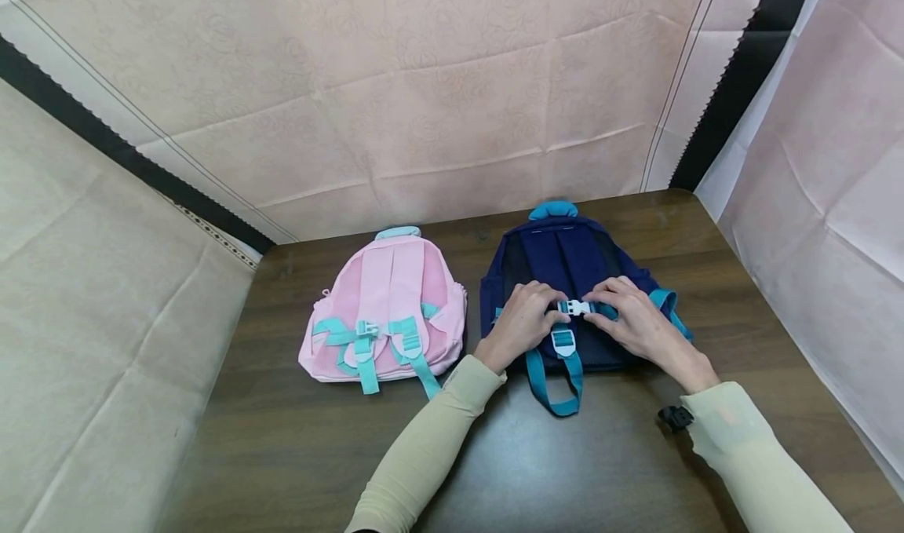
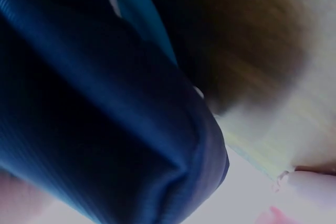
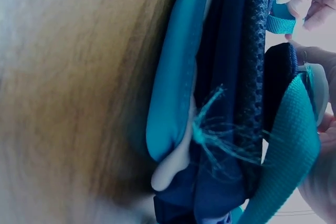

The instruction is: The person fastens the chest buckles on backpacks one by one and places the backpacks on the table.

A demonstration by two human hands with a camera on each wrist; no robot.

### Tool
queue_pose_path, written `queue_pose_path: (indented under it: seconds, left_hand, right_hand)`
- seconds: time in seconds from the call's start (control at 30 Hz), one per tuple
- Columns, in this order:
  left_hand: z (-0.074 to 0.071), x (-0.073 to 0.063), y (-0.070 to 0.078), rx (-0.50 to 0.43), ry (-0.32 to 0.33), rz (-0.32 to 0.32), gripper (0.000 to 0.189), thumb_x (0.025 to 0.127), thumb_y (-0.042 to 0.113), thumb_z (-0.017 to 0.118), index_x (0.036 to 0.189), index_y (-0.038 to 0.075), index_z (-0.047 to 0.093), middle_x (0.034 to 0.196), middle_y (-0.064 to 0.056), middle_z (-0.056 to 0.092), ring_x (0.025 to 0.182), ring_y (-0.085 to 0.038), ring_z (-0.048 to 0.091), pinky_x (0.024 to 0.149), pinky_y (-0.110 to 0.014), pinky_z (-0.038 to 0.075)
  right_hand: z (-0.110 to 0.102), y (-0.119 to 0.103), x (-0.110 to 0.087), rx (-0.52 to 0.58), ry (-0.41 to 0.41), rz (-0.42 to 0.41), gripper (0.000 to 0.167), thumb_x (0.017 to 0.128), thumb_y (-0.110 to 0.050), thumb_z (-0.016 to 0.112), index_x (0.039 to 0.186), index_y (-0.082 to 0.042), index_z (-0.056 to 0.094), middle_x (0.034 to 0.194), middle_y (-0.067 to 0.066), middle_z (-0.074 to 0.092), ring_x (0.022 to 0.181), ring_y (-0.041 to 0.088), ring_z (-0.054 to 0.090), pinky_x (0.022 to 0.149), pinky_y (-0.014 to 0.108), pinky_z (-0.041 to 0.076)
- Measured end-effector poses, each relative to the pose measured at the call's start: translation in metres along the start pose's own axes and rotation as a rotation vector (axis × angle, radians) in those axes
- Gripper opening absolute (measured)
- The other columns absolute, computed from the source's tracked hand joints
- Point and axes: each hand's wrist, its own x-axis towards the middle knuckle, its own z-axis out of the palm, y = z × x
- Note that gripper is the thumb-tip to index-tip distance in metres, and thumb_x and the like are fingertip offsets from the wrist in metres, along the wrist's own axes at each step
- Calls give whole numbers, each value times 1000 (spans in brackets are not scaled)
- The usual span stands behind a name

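Sleeves [image 1: 749, 439] nr cam | L hand [image 1: 525, 319] & R hand [image 1: 634, 323] curled, pinching buckle [image 1: 576, 308] atop navy bkpk [image 1: 568, 254] | pink bkpk [image 1: 391, 274] alongside | contents hidden

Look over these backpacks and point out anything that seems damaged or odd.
In the right wrist view, a tuft of loose teal threads splays out at the side of the navy backpack. It looks like fraying, unlike the neatly woven teal strap nearby. Nothing looks spilled.
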Motion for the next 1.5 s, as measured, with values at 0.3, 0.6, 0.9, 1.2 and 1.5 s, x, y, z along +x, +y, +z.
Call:
queue_pose_path:
  seconds: [0.3, 0.6, 0.9, 1.2, 1.5]
  left_hand:
    - [2, 0, 2, 9, 3, -4, 27, 104, 27, 76, 123, 10, 81, 118, -3, 82, 109, -18, 72, 101, -34, 54]
    - [3, 1, 4, 39, 13, 19, 28, 102, 29, 79, 120, 8, 82, 114, -4, 83, 106, -19, 73, 98, -34, 55]
    - [4, -1, 5, 58, -14, 1, 30, 104, 32, 76, 125, 12, 81, 118, -1, 82, 107, -17, 72, 94, -31, 54]
    - [2, -4, 3, 57, -10, -1, 33, 104, 35, 75, 129, 14, 79, 124, -1, 81, 110, -17, 71, 98, -33, 56]
    - [-7, -12, 3, 50, -8, -6, 37, 106, 38, 73, 134, 15, 77, 127, -1, 80, 110, -17, 68, 98, -30, 55]
  right_hand:
    - [1, 0, 0, -4, -12, 6, 24, 96, -5, 81, 119, 3, 80, 116, 19, 73, 107, 35, 62, 90, 54, 57]
    - [5, -1, 0, -3, 16, -36, 22, 95, -3, 82, 116, 3, 81, 114, 19, 74, 106, 35, 64, 88, 54, 58]
    - [9, 0, -1, -12, 20, -21, 23, 94, -4, 84, 116, 3, 81, 113, 18, 74, 104, 35, 64, 87, 52, 58]
    - [9, -1, -2, -21, 7, 9, 25, 94, -4, 83, 118, 4, 80, 113, 19, 73, 106, 35, 62, 89, 55, 57]
    - [8, -4, -2, -21, 4, 32, 28, 94, -6, 84, 119, 4, 79, 115, 20, 73, 108, 36, 61, 91, 55, 56]
